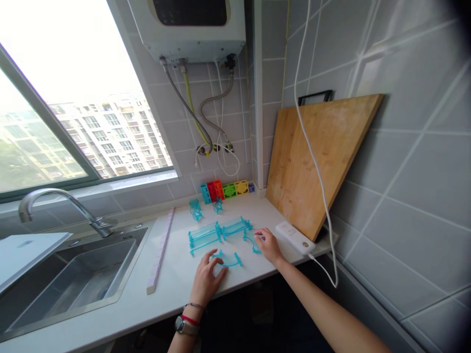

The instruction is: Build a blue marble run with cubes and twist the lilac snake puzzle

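Note:
My left hand (209,277) is over the counter's front part, fingers spread and thumb apart. Its fingertips reach the left end of a curved translucent blue plastic piece (231,264); whether they press on it is unclear. To the right, my right hand (270,246) has its fingers bent together beside a second curved blue piece (252,241). Whatever its fingertips pinch is too small to make out. Just beyond both hands lies a longer joined blue plastic assembly (220,231), made of two straight track-like sections.
Coloured plastic blocks (229,189) line the back wall, with small blue parts (196,210) before them. A pale strip (161,252) separates the work area from the sink (84,274). At right are a white power bank (294,238), its cable and a leaning wooden board (316,157).

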### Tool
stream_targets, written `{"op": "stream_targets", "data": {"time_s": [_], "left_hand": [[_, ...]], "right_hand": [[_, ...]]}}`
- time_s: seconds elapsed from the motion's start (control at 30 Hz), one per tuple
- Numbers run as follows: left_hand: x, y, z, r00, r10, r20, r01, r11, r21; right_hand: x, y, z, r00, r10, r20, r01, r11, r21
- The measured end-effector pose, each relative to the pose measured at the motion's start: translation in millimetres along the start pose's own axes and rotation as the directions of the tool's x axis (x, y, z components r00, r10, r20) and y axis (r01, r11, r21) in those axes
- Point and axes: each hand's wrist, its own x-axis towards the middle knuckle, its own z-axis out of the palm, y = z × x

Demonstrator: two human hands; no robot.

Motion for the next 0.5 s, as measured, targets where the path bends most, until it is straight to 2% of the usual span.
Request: {"op": "stream_targets", "data": {"time_s": [0.13, 0.33, 0.43, 0.5], "left_hand": [[-15, -7, -3, 0.992, -0.062, -0.107, 0.065, 0.997, 0.029], [-45, -32, -24, 0.957, -0.195, -0.216, 0.219, 0.971, 0.093], [-51, -46, -31, 0.945, -0.241, -0.220, 0.272, 0.954, 0.123], [-52, -51, -32, 0.946, -0.247, -0.208, 0.282, 0.946, 0.160]], "right_hand": [[0, -2, -2, 1.000, 0.001, 0.004, -0.001, 1.000, 0.011], [-1, -2, -2, 0.999, -0.004, 0.048, 0.003, 1.000, 0.031], [-6, -5, 0, 0.973, -0.093, 0.212, 0.098, 0.995, -0.009], [-11, -7, 1, 0.901, -0.180, 0.395, 0.212, 0.977, -0.039]]}}
